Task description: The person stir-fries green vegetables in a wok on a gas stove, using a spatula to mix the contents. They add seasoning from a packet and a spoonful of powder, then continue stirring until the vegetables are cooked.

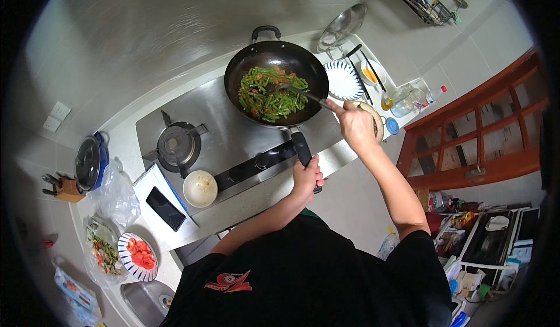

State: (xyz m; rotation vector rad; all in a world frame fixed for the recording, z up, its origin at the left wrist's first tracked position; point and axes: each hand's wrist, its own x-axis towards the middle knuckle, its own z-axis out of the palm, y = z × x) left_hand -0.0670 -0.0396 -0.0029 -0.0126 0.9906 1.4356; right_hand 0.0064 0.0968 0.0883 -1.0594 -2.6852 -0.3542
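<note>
A dark wok [271, 53] sits over the right side of the gas cooktop [218, 121]. Cut green beans [271, 104] with brownish bits, perhaps meat, lie in it. My left hand [307, 178] is closed around the wok's black handle [301, 145]. In my right hand [356, 123] is the shaft of a metal spatula [306, 94]. The spatula's head rests among the beans and is partly hidden by them. Just beyond my right wrist stands a pale round pot [379, 123], half covered by the hand.
Left of the wok are a bare burner [178, 145], a used white bowl [200, 189], a phone [165, 209] on a notebook [151, 187], and a plate of cut tomatoes [141, 253]. Rightward are a striped plate [343, 80], an egg bowl [374, 71], bottles [404, 102] and a leaning lid [343, 27].
</note>
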